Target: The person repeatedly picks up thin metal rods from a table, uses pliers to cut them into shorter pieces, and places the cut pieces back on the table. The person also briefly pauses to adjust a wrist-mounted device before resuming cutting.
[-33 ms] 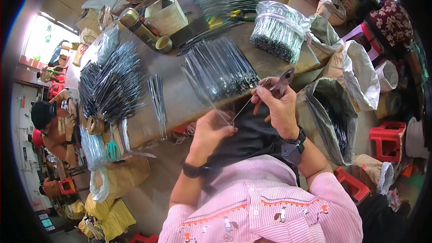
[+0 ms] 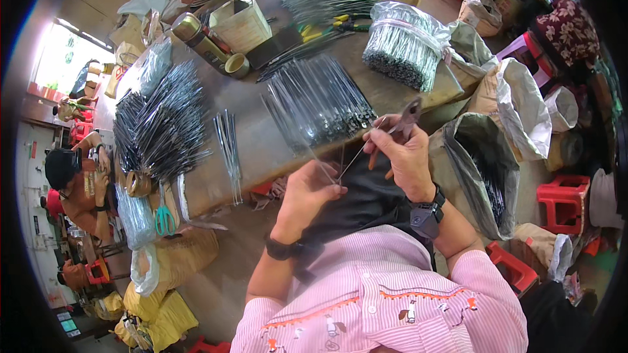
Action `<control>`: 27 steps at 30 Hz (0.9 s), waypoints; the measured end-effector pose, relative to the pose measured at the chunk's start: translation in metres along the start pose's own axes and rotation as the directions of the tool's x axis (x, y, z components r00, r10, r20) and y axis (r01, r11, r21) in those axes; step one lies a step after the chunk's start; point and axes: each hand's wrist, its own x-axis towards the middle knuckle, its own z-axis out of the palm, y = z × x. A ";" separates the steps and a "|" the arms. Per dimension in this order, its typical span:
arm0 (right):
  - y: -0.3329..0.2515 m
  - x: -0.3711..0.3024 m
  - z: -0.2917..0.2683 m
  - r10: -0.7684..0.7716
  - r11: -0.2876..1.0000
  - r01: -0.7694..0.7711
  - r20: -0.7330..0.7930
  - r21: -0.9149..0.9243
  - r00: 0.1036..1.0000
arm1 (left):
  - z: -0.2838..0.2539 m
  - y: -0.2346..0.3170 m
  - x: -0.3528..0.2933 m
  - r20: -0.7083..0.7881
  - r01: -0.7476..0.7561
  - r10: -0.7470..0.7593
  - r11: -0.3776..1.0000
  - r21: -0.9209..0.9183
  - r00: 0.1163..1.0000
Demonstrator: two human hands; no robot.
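My left hand (image 2: pixel 306 191) is closed, thumb against fingers, on a thin metal wire (image 2: pixel 352 158) that bends near my fingertips. My right hand (image 2: pixel 407 160) pinches the wire's other end between thumb and forefinger. It also keeps a pair of pliers (image 2: pixel 410 113) tucked in the palm, jaws up past the knuckles and reddish handles below the fingers. Just beyond both hands, a row of dark metal wires (image 2: pixel 320 99) lies along the table edge. A small group of wires (image 2: pixel 227 155) lies farther left. My lap is below the hands.
A big heap of wires (image 2: pixel 163 117) covers the table's left side. A plastic-wrapped wire bundle (image 2: pixel 402 49) sits at the right. Beside me stands an open sack (image 2: pixel 451 157). Teal scissors (image 2: pixel 165 219) hang at the left edge. Another person (image 2: pixel 82 183) works at far left.
My right hand has shifted very slightly left, with the wire still held between both hands. Little else differs.
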 end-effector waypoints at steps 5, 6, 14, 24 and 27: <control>0.009 -0.003 -0.003 0.161 0.984 -0.169 0.117 0.059 0.980 | 0.011 0.003 -0.002 0.115 0.095 -0.102 0.993 0.070 0.988; 0.011 -0.003 -0.004 0.175 0.982 -0.181 0.120 0.044 0.977 | 0.012 0.005 -0.001 0.134 0.096 -0.106 0.992 0.086 0.985; 0.015 0.002 -0.005 0.234 0.969 -0.241 0.117 0.050 0.965 | 0.022 0.017 -0.005 0.198 0.077 -0.051 0.989 -0.124 0.979; 0.013 -0.011 0.001 0.054 0.995 -0.045 0.102 -0.094 0.993 | 0.013 -0.011 0.010 0.135 0.209 -0.175 0.931 -0.300 0.975; 0.014 -0.011 -0.009 0.246 0.968 -0.249 0.088 0.037 0.965 | 0.015 -0.011 0.008 0.107 0.174 -0.149 0.943 -0.284 0.983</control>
